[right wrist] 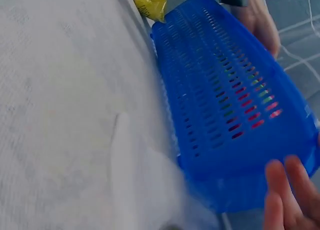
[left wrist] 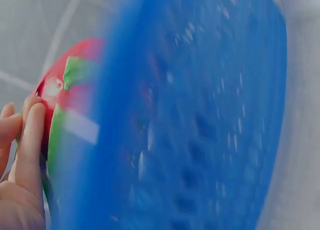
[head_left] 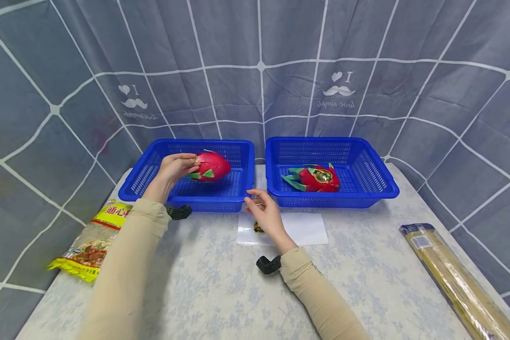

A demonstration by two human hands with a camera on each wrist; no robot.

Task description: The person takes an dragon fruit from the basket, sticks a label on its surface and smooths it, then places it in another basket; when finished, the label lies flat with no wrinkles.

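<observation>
A red dragon fruit (head_left: 214, 166) with green scales sits in the left blue basket (head_left: 204, 204). My left hand (head_left: 176, 167) grips its left end. In the left wrist view, the basket's blurred wall hides part of the dragon fruit (left wrist: 57, 92) beside the fingers. My right hand (head_left: 265, 215) hovers by that basket's front right corner, thumb and forefinger apart, with nothing visible between them. Beneath it lies a white sheet (head_left: 303, 229) bearing a dark and gold sticker (head_left: 258, 228). Another dragon fruit (head_left: 316, 178), with a similar round sticker, lies in the right blue basket (head_left: 331, 200).
At the left edge lies a yellow-ended food packet (head_left: 93, 245). A long clear pack of pale sticks, resembling dried noodles (head_left: 454, 278), lies at the right. The patterned tablecloth (head_left: 221, 283) spreads in front, and a grey checked curtain (head_left: 289, 94) hangs behind the baskets.
</observation>
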